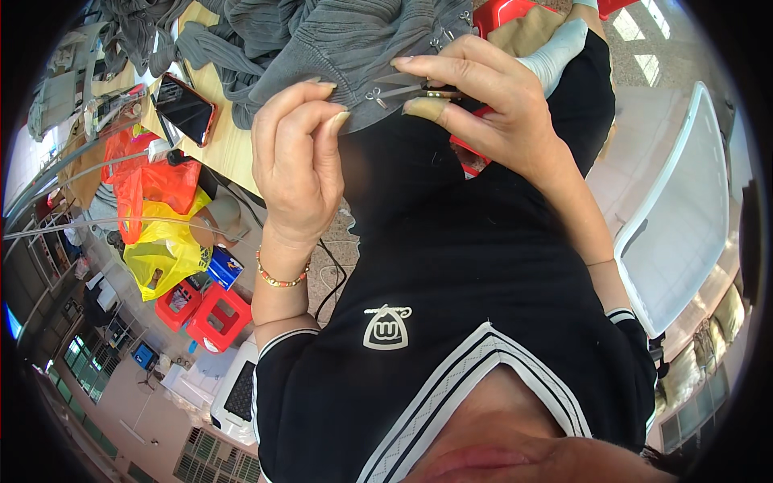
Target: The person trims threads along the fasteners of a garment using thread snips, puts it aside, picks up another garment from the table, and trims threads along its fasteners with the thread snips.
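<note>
My left hand point(299, 153) pinches the edge of a grey ribbed knit garment point(330, 60), thumb and fingertips drawn close together. Facing it, my right hand point(495, 109) curls its thumb and fingers around a small pair of thread snips point(439, 94), with dark and brass-coloured parts. Their grey blades point left toward the garment's edge. A small metal clasp or pin point(375, 95) sits on that edge between my two hands. More such metal pieces lie farther up the fabric. The garment drapes over my lap, and my right fingers partly hide the snips.
More grey knitwear point(153, 32) heaps on the pale wooden table point(213, 165) at the far left, beside a phone point(185, 109). Red and yellow plastic bags point(165, 253) hang below, near red stools point(217, 318). A white chair back point(676, 209) stands at right.
</note>
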A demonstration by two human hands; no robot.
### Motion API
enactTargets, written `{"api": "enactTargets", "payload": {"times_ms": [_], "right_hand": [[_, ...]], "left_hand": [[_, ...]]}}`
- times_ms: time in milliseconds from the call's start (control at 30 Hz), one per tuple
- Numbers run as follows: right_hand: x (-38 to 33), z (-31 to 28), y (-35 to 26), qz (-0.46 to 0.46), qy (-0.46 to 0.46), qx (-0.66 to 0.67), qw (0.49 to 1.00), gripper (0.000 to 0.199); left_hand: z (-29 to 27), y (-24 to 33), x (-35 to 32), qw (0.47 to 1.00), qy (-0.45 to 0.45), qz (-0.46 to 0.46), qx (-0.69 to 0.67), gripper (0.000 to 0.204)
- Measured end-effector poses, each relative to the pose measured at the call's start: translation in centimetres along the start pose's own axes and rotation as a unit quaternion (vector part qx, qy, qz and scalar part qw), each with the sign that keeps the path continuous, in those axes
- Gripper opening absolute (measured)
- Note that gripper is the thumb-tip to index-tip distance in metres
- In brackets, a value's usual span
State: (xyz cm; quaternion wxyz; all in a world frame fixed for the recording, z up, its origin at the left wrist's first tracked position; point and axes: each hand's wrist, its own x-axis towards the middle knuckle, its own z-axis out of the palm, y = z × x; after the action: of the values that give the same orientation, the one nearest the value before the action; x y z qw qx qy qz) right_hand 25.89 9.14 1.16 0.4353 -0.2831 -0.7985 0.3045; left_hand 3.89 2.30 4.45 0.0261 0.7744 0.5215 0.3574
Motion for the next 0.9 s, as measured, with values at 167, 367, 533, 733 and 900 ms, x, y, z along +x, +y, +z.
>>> {"api": "enactTargets", "payload": {"times_ms": [167,367,533,733,900], "right_hand": [[-0.1,0.3,0.2,-0.019,-0.001,0.001,1.000,0.040],[0.0,0.5,0.1,-0.031,-0.013,-0.014,0.999,0.042],[0.0,1.0,0.1,-0.041,0.001,-0.016,0.999,0.041],[-0.2,1.2,0.2,-0.061,0.013,-0.044,0.997,0.038],[-0.3,1.0,0.4,-0.061,0.027,-0.023,0.998,0.034]], "left_hand": [[-0.1,0.9,0.1,0.999,0.001,-0.007,-0.033,0.009],[-0.1,1.8,0.1,1.000,0.009,-0.014,-0.006,0.010],[-0.1,2.0,0.0,1.000,0.004,-0.018,-0.004,0.012],[-0.1,2.2,-0.2,0.999,-0.013,-0.028,-0.011,0.014],[0.4,1.4,-1.2,0.998,-0.019,-0.049,-0.015,0.031]]}}
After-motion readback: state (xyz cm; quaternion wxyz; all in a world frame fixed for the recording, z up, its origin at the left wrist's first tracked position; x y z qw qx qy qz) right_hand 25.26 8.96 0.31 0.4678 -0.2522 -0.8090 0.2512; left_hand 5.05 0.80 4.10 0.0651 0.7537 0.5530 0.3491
